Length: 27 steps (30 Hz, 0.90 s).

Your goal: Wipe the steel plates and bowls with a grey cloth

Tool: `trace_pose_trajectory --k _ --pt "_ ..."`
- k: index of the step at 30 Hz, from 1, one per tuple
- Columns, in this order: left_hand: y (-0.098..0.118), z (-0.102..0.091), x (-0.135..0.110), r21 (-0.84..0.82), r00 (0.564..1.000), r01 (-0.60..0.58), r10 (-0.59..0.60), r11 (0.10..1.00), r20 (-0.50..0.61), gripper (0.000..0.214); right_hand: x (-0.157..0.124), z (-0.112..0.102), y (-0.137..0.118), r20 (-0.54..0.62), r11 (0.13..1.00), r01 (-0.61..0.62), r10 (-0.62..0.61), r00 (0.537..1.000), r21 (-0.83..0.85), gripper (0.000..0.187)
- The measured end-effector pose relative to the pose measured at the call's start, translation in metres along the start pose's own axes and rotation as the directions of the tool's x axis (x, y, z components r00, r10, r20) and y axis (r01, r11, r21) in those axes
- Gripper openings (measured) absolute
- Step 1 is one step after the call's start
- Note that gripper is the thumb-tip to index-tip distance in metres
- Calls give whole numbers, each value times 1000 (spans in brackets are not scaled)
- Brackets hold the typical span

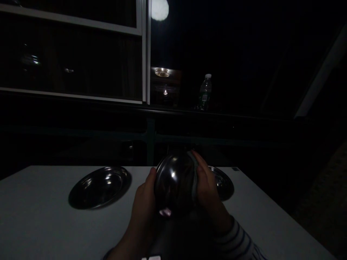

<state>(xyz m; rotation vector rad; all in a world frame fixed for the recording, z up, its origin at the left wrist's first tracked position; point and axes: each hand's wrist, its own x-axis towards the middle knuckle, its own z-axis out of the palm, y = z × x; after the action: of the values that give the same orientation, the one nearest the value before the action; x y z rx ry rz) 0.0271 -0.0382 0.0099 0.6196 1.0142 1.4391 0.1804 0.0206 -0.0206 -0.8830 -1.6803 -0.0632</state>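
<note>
A shiny round metal bowl (173,180) is held up in front of me over the near part of the table, its curved outside towards me. My left hand (145,196) grips the bowl's left side, thumb along the edge. On the opposite side my right hand (207,182) presses a thin greyish cloth (194,177) against the metal, fingers pointing up and away. A striped sleeve covers the right wrist. The bowl's far side and the fingertips behind it are hidden, and the light is very dim.
A wide metal dish (100,187) lies on the left of the white table (43,216). Another metal dish (223,184) is partly covered by my right hand. Beyond the table's far edge, a clear plastic bottle (205,94) stands on a ledge by a window frame (146,54).
</note>
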Motion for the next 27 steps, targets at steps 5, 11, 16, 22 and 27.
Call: trace_pose_trajectory --k 5,11,16,22,27 --pt "6 1 5 -237 998 -1 -15 971 -65 24 -11 21 -18 77 969 193 -183 980 -157 50" --pt "21 -1 10 -399 990 -77 22 914 -140 23 -21 40 -35 205 763 594 -558 804 -254 53" --pt "22 1 8 -343 996 -50 22 938 -85 24 -9 18 -16 216 927 280 -229 949 -249 52" --pt "25 -8 21 -376 990 -68 16 924 -140 21 -28 44 -40 235 827 504 -453 860 -250 53" --pt "23 -6 19 -350 995 -6 -29 937 -96 24 -24 39 -43 271 787 570 -510 816 -235 47"
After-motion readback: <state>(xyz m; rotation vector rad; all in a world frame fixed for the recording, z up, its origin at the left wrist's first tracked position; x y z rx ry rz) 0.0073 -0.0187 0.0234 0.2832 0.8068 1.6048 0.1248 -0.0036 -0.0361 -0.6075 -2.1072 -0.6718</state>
